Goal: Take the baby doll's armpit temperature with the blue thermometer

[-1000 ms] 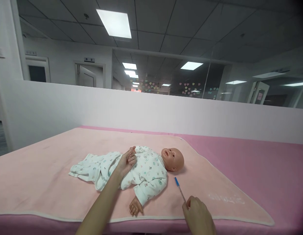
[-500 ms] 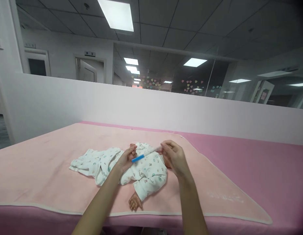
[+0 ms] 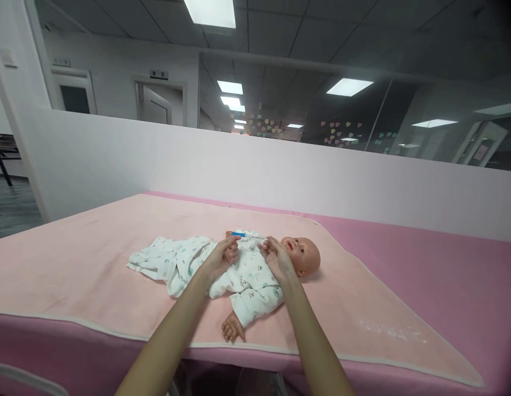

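Note:
A baby doll [image 3: 301,254] in a white printed sleepsuit lies on its back on a pale pink blanket [image 3: 94,264], head to the right. My left hand [image 3: 222,258] is closed round the doll's far hand and holds that arm up over the chest. My right hand [image 3: 275,257] is beside the doll's chin and pinches the end of a thin stick with a blue tip [image 3: 238,234]. The blue tip points left and sits by the doll's raised arm. The doll's near arm [image 3: 242,316] lies stretched toward me.
The blanket covers a bed with a darker pink sheet [image 3: 424,275]. A low white partition wall [image 3: 280,176] runs behind the bed. Beyond it are glass panels, doors and ceiling lights. The bed's near edge is just below my forearms.
My right hand picked the blue-tipped stick up from the blanket beside the doll's head and carried it over the chest to the raised arm. My left hand kept its hold.

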Available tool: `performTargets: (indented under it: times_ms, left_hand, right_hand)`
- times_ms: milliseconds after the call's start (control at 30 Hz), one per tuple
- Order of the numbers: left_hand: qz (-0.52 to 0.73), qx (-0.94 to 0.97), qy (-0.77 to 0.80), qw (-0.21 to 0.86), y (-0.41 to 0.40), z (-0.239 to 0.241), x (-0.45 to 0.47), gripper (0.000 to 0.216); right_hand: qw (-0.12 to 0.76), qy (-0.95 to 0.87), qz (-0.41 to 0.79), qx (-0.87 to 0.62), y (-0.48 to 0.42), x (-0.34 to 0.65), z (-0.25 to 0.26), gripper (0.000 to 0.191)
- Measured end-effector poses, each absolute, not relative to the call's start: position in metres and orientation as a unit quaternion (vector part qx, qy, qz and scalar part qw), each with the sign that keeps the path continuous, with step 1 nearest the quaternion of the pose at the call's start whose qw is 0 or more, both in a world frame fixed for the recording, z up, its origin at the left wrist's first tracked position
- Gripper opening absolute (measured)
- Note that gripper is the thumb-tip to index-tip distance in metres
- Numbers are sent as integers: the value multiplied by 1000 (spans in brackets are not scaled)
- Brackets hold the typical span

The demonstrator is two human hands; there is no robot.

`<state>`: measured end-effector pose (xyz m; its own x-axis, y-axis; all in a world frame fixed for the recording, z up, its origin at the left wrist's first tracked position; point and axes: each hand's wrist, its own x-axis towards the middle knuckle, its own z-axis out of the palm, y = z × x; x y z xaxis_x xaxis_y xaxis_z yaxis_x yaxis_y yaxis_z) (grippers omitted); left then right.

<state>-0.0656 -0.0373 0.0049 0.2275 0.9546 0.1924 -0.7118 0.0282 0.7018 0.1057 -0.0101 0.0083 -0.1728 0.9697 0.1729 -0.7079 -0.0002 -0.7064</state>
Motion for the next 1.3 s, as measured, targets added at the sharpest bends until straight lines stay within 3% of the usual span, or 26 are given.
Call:
performTargets:
  times_ms: [300, 500, 900, 1300]
  left_hand:
    - [604, 311, 132, 722, -35, 5, -69, 28]
    - [616, 308, 139, 711, -31, 1, -67, 16]
    - [627, 312, 161, 696, -35, 4, -66, 22]
    - [623, 304, 143, 706, -37, 5, -68, 17]
  right_hand:
    - [616, -328, 696, -170, -12, 108, 7, 7]
    - [611, -351, 690, -164, -12, 106, 7, 9]
    - [614, -375, 674, -165, -11, 105, 5, 7]
    - [617, -378, 665, -184, -12, 105, 6, 20]
